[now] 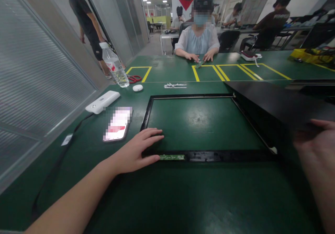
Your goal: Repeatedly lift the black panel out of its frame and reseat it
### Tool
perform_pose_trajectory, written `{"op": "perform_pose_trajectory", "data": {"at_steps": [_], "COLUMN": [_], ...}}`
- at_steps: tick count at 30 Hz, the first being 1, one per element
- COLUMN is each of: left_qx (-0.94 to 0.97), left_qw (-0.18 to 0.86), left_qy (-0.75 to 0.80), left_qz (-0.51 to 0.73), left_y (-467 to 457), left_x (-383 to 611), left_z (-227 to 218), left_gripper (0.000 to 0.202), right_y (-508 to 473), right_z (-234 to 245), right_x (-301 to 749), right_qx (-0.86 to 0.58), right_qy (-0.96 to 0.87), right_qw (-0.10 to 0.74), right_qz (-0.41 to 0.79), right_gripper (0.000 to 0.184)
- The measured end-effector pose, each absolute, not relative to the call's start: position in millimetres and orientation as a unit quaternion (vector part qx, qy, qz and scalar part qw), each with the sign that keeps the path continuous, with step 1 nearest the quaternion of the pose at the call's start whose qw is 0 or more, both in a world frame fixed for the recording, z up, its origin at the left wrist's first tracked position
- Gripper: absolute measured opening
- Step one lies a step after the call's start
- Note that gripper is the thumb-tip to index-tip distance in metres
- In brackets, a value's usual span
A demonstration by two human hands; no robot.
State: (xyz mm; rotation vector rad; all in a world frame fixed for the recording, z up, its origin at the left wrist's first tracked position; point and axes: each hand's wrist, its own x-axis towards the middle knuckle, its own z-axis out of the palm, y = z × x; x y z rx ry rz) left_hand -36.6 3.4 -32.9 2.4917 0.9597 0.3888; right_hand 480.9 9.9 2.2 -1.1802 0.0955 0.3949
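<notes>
A thin black rectangular frame (193, 95) lies flat on the green table (204, 192). My left hand (142, 148) rests on its near left corner, fingers stretched out and apart. Beside the thumb, a green circuit board strip (171, 157) sits in the near bar of the frame. On the right, my right hand (316, 139) grips the edge of a flat black panel (277, 97), with the thumb on top. The panel is raised and tilted beside the frame's right bar. My right fingers are partly hidden in shadow under it.
Left of the frame lie a phone (117, 124), a white power bank (103, 102) with a black strap, and a white earbud case (137, 88). Behind them are a water bottle (115, 65) and red scissors (134, 78). Small whitish strips (175, 86) lie beyond the frame. A person (197, 40) sits opposite.
</notes>
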Motion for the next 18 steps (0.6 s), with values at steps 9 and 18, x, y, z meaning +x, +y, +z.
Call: {"op": "perform_pose_trajectory", "data": {"at_steps": [9,18], "left_qx": [0.898,0.901], "left_qw": [0.224,0.224], "left_qy": [0.349,0.342], "left_qz": [0.144,0.146], "left_y": [2.6,3.0], "left_x": [-36.1,-33.9], "left_z": [-33.6,-32.3], "left_gripper": [0.056,0.054], "right_y": [15.3,11.4], "right_z": [2.6,2.0], "right_x": [476.7,482.3], "right_qx": [-0.586,-0.583], "right_qy": [0.074,0.092], "right_qw": [0.791,0.793], "right_qz": [0.159,0.152], "right_gripper": [0.026,0.047]}}
